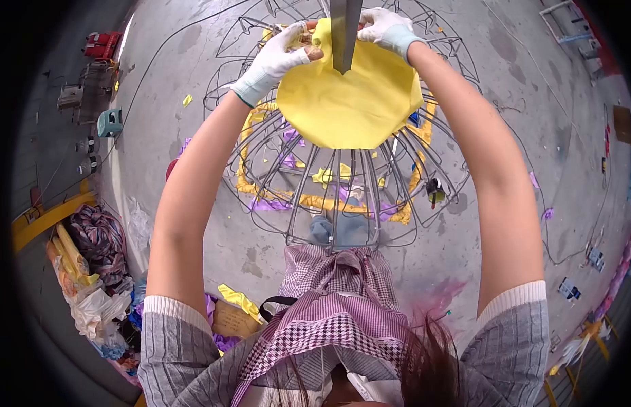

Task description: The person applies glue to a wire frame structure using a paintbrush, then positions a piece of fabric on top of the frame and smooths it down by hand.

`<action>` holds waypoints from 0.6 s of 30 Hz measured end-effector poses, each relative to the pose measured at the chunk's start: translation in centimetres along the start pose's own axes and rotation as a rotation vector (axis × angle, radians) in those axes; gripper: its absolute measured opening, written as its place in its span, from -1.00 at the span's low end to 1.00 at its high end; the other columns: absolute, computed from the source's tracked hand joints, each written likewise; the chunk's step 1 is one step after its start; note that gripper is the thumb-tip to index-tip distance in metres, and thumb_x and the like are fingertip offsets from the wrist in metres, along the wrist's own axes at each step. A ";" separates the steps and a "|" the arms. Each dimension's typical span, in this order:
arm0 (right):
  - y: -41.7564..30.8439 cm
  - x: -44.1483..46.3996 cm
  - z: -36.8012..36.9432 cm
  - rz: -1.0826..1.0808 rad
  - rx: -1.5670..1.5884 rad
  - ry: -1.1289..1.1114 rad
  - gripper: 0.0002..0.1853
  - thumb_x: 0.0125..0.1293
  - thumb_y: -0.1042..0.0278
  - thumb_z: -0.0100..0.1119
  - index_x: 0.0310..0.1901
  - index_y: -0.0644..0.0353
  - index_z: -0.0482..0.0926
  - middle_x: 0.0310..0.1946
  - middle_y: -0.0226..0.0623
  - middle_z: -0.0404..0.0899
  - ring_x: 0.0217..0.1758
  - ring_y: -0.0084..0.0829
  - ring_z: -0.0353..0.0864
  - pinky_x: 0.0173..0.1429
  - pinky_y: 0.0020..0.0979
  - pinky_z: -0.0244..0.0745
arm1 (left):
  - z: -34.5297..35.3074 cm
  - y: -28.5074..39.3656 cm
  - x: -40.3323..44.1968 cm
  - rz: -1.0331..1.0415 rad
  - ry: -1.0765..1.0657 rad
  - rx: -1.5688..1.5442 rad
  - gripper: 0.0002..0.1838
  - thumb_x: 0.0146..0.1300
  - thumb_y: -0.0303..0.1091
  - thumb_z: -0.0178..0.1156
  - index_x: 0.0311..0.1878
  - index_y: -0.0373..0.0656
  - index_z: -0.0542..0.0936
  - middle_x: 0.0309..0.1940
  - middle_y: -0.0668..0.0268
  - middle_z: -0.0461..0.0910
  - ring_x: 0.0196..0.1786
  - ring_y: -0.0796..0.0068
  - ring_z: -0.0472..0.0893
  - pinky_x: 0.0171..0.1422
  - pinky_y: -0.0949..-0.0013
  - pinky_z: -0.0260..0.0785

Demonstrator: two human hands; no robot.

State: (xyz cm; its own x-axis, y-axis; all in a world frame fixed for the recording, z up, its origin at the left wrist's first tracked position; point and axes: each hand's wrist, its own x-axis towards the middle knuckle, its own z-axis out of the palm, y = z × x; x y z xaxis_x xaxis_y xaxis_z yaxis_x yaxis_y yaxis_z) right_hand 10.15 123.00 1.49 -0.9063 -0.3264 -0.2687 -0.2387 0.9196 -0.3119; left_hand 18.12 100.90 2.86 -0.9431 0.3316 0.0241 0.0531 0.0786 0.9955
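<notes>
A piece of yellow cloth (pixel 349 112) lies over the top of a wire frame (pixel 336 190) of bent metal rods. A flat metal bar (pixel 345 34) stands in front of the cloth's far part. My left hand (pixel 280 62), in a white glove with bare fingertips, is closed on the cloth's far left edge, beside the bar. On the bar's other side, my right hand (pixel 388 32), gloved too, has its fingers bent at the far edge of the cloth. The bar hides part of what those fingertips grip.
Yellow wrapped tubing (pixel 315 202) and purple and yellow scraps lie about the frame's base. A green stool (pixel 110 123) stands at left, above a heap of fabric and plastic bags (pixel 101 308). A cardboard box (pixel 235 320) is by my left side. Cables cross the concrete floor.
</notes>
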 end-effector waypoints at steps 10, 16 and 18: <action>3.8 3.0 0.3 -0.285 0.582 -0.165 -0.61 0.02 0.07 0.23 -0.19 0.18 0.57 -0.28 -0.31 0.60 -0.23 -0.49 0.54 -0.15 -0.45 0.40 | -3.4 -0.6 1.9 -0.163 0.352 0.075 -0.65 0.18 -0.47 0.14 0.06 -0.25 0.52 -0.10 0.24 0.57 -0.07 0.55 0.51 0.04 0.58 0.33; 4.6 2.6 -2.3 -0.130 0.617 -0.487 -0.59 -0.08 0.35 0.33 -0.14 0.33 0.57 -0.25 -0.25 0.61 -0.24 -0.45 0.57 -0.05 -0.52 0.44 | -7.8 -0.8 2.6 -0.055 0.061 -0.512 -0.66 0.20 -0.57 0.01 0.06 -0.24 0.52 -0.10 0.24 0.58 -0.08 0.50 0.53 0.05 0.50 0.35; 5.5 2.5 -2.2 -0.183 0.793 -0.514 -0.60 -0.06 0.37 0.33 -0.13 0.35 0.57 -0.24 -0.24 0.61 -0.24 -0.45 0.57 -0.05 -0.51 0.45 | -8.4 -1.4 2.6 0.005 0.036 -0.578 -0.63 0.20 -0.61 -0.04 0.07 -0.23 0.52 -0.09 0.23 0.57 -0.07 0.48 0.53 0.05 0.47 0.36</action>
State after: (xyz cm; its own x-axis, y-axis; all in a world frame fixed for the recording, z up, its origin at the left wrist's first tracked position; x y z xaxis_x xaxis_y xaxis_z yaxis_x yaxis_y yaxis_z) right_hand 5.82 127.73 1.14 -0.5696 -0.6794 -0.4626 0.1152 0.4912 -0.8634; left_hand 12.85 93.72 2.30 -0.9543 0.2981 0.0217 -0.1212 -0.4522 0.8836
